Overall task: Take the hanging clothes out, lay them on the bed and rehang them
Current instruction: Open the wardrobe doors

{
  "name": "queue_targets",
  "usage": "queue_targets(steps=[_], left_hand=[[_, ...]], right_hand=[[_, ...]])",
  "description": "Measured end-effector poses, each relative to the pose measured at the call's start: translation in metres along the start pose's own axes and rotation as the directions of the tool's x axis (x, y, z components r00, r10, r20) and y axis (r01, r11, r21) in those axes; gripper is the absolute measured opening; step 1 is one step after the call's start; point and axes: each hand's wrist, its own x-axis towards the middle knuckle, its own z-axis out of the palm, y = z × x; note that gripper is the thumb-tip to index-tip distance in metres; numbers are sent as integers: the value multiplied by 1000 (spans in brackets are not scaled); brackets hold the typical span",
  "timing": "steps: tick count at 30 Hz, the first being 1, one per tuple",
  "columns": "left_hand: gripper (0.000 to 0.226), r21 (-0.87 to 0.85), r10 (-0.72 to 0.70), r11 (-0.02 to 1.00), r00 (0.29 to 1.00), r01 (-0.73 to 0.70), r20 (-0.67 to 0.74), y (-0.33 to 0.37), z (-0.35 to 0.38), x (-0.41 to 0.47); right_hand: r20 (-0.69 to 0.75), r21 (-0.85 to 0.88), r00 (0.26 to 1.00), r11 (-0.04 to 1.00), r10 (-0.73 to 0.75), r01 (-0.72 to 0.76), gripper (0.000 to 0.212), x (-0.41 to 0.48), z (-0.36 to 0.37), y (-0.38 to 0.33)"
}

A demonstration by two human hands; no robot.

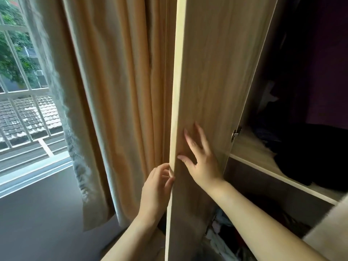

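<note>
A light wood wardrobe door (211,72) stands open, seen nearly edge-on in the middle of the view. My left hand (157,187) curls its fingers round the door's front edge from the outside. Flat on the door's inner face lies my right hand (199,157), fingers spread and straight. Inside the wardrobe it is dark. Dark clothes (310,157) lie piled on a shelf (250,149) at the right. More clothes (222,236) show below the shelf. Any hanging clothes are lost in the dark upper part.
Beige curtains (116,91) hang just left of the door, with a lace curtain (62,102) beside them. Behind lies a barred window (20,102) over a tiled roof. Grey surface (41,223) fills the lower left. A metal hinge (236,132) sits on the wardrobe frame.
</note>
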Motion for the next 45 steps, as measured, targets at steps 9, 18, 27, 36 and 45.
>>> queue_targets(steps=[9, 18, 27, 36, 45], left_hand=[[40, 199, -45, 980, 983, 9, 180, -17, -1, -29], [59, 436, -318, 893, 839, 109, 442, -28, 42, -115], [63, 422, -81, 866, 758, -268, 647, 55, 189, -108], [75, 235, 128, 837, 594, -495, 794, 144, 340, -67], [62, -56, 385, 831, 497, -554, 778, 191, 437, 14]], right_hand=[[152, -43, 979, 991, 135, -130, 60, -22, -32, -4], [321, -207, 792, 855, 519, -476, 62, -172, -85, 34], [251, -488, 647, 671, 720, -558, 66, -260, -192, 116], [-163, -545, 619, 453, 768, -705, 62, -247, -315, 222], [-373, -344, 729, 645, 573, -683, 60, -192, -324, 273]])
